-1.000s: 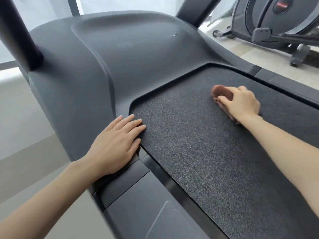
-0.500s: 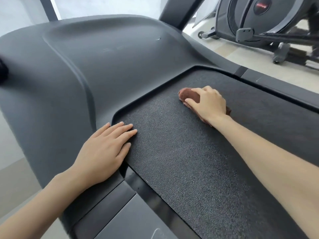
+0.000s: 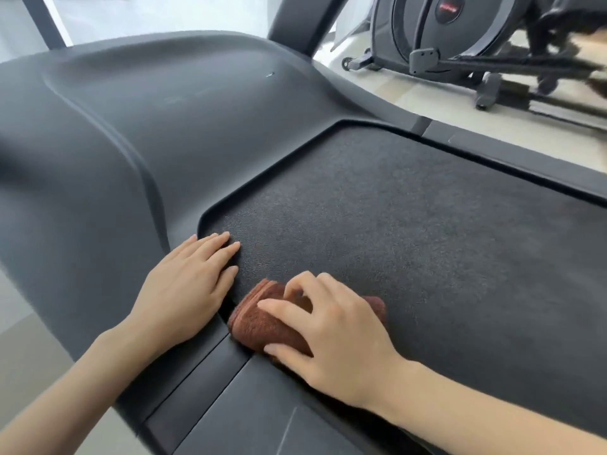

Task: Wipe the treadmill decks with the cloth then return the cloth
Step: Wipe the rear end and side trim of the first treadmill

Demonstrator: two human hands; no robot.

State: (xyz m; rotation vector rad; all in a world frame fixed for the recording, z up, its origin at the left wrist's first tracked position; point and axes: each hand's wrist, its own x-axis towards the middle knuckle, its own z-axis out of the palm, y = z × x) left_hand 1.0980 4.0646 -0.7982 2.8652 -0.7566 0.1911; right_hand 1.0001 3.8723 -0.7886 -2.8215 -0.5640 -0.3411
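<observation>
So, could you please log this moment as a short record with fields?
setting: treadmill belt, another exercise machine behind
left hand: flat, empty, resting on the belt's left edge
right hand: pressing the cloth on the belt
cloth: brown, folded, at the belt's left edge, beside the left hand
task stage: wiping, cloth not yet returned

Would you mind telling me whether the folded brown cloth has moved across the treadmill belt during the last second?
Yes. The folded brown cloth slid under the right hand from mid-belt to the textured black belt's left edge, beside the resting left hand.
</observation>
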